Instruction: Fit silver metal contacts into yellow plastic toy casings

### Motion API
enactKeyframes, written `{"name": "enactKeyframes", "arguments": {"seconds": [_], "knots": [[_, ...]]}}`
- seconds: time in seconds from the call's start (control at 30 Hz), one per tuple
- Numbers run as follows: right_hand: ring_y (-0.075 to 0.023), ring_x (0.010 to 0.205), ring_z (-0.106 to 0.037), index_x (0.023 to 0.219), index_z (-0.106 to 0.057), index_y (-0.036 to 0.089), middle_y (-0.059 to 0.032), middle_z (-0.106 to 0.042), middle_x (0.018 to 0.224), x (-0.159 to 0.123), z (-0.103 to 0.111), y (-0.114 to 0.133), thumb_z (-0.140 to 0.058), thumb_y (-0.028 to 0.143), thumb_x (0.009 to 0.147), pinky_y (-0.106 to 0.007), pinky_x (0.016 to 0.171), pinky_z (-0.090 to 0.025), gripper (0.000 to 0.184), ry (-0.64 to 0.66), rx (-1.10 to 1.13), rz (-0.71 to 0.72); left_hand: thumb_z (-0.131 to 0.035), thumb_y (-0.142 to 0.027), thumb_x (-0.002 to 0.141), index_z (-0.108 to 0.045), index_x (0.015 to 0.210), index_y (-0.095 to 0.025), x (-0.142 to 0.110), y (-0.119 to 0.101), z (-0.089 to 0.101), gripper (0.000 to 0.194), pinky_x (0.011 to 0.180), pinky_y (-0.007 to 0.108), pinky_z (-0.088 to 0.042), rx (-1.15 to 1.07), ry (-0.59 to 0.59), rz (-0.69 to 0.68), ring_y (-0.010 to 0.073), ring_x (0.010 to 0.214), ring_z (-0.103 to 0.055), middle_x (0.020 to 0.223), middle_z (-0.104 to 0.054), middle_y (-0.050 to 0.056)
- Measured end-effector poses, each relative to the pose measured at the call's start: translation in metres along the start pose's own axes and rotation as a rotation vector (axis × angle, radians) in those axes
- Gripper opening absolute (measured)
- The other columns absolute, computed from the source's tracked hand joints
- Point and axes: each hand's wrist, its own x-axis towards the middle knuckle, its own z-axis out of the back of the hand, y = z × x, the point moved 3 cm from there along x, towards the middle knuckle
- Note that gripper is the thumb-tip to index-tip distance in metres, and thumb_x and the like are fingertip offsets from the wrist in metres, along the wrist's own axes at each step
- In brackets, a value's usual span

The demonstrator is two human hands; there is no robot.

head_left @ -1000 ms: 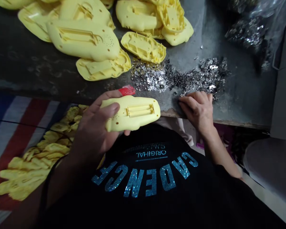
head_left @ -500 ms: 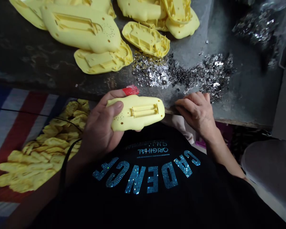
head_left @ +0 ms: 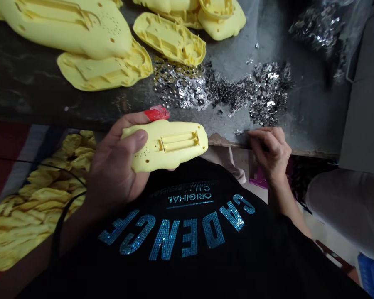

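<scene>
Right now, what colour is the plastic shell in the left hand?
Plastic shell in left hand: plain pale yellow. Best seen in the head view.

A small assembly workshop is suggested by the worn, dark grey tabletop (head_left: 311,128), on which hollow yellow plastic casings (head_left: 170,39) are strewn beside a loose spread of small, shiny metal pieces (head_left: 185,91). Further yellow plastic parts (head_left: 46,195) are heaped in bulk on a red, white and blue striped sheet (head_left: 8,143) below the table's edge.
</scene>
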Motion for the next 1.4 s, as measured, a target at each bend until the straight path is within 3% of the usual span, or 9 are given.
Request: {"name": "enactKeyframes", "arguments": {"seconds": [0.13, 0.23, 0.37, 0.47, 0.6, 0.7, 0.8, 0.93, 1.4], "knots": [[-0.0222, 0.091, -0.068, 0.110, -0.076, 0.027, -0.0014, -0.076, 0.095, 0.002, -0.006, 0.005, -0.073, 0.028, 0.106, -0.041, 0.085, -0.049, 0.005, 0.034, -0.056, -0.019, -0.080, -0.034, 0.093, -0.076, 0.114, -0.030, 0.000, -0.001, -0.003, 0.022, 0.064, 0.030, -0.067, 0.013, 0.021, 0.005, 0.0369, 0.144, -0.066, 0.144, -0.076, -0.005], [-0.0237, 0.089, -0.064, 0.107, -0.075, 0.027, -0.0012, -0.074, 0.091, 0.008, -0.016, 0.009, -0.076, 0.038, 0.105, -0.042, 0.082, -0.043, 0.011, 0.047, -0.147, 0.021, -0.078, -0.035, 0.096, -0.073, 0.117, -0.028, -0.001, -0.002, -0.006, 0.023, 0.055, 0.026, -0.060, 0.014, 0.066, -0.006, 0.0352, 0.138, -0.069, 0.144, -0.075, -0.004], [-0.0230, 0.087, -0.062, 0.099, -0.074, 0.027, -0.0003, -0.071, 0.087, 0.015, -0.021, 0.011, -0.075, 0.033, 0.105, -0.040, 0.080, -0.040, 0.008, 0.057, -0.166, 0.059, -0.076, -0.038, 0.098, -0.072, 0.122, -0.027, -0.002, 0.000, -0.007, 0.026, 0.053, 0.023, -0.057, 0.029, 0.082, -0.020, 0.0328, 0.131, -0.073, 0.143, -0.077, -0.003], [-0.0212, 0.086, -0.065, 0.104, -0.077, 0.027, 0.0002, -0.074, 0.090, 0.019, -0.014, 0.016, -0.075, 0.024, 0.103, -0.040, 0.080, -0.044, 0.004, 0.090, -0.043, 0.066, -0.076, -0.041, 0.098, -0.075, 0.134, -0.027, -0.003, 0.002, -0.011, 0.038, 0.052, 0.025, -0.060, 0.027, 0.094, -0.026, 0.0332, 0.122, -0.077, 0.147, -0.076, 0.003], [-0.0197, 0.092, -0.076, 0.112, -0.080, 0.029, -0.0006, -0.082, 0.103, 0.029, -0.001, 0.034, -0.078, 0.017, 0.101, -0.039, 0.083, -0.054, 0.015, 0.126, 0.263, 0.029, -0.083, -0.042, 0.092, -0.074, 0.146, -0.022, -0.004, 0.006, -0.017, 0.058, 0.050, 0.027, -0.064, 0.000, 0.097, 0.013, 0.0363, 0.114, -0.080, 0.153, -0.072, 0.013], [-0.0188, 0.090, -0.077, 0.113, -0.079, 0.029, 0.0000, -0.084, 0.103, 0.041, 0.001, 0.050, -0.080, 0.014, 0.099, -0.037, 0.082, -0.057, 0.020, 0.149, 0.403, 0.059, -0.084, -0.038, 0.093, -0.077, 0.144, -0.027, -0.006, 0.007, -0.017, 0.053, 0.059, 0.029, -0.069, 0.001, 0.110, 0.008, 0.0380, 0.124, -0.078, 0.165, -0.063, 0.009], [-0.0185, 0.088, -0.077, 0.113, -0.078, 0.028, 0.0001, -0.083, 0.100, 0.052, -0.003, 0.060, -0.080, 0.013, 0.098, -0.036, 0.079, -0.059, 0.021, 0.140, 0.456, 0.112, -0.085, -0.034, 0.094, -0.080, 0.140, -0.032, -0.011, 0.006, -0.013, 0.047, 0.085, 0.038, -0.075, -0.004, 0.156, -0.033, 0.0376, 0.136, -0.073, 0.164, -0.065, 0.005], [-0.0176, 0.088, -0.076, 0.116, -0.076, 0.028, 0.0007, -0.082, 0.101, 0.059, -0.009, 0.063, -0.079, 0.013, 0.098, -0.035, 0.080, -0.062, 0.023, 0.102, 0.407, 0.167, -0.085, -0.030, 0.094, -0.083, 0.135, -0.034, -0.016, 0.002, -0.011, 0.041, 0.118, 0.048, -0.064, -0.018, 0.192, -0.056, 0.0351, 0.147, -0.066, 0.159, -0.069, 0.002], [-0.0221, 0.095, -0.074, 0.124, -0.072, 0.031, -0.0026, -0.079, 0.109, 0.066, -0.001, 0.070, -0.071, 0.012, 0.101, -0.041, 0.084, -0.061, 0.030, 0.211, 0.181, 0.298, -0.087, -0.032, 0.092, -0.084, 0.133, -0.027, -0.025, -0.009, -0.021, 0.041, 0.121, 0.050, -0.063, -0.089, 0.143, 0.063, 0.0361, 0.147, -0.067, 0.156, -0.071, 0.005]]}}
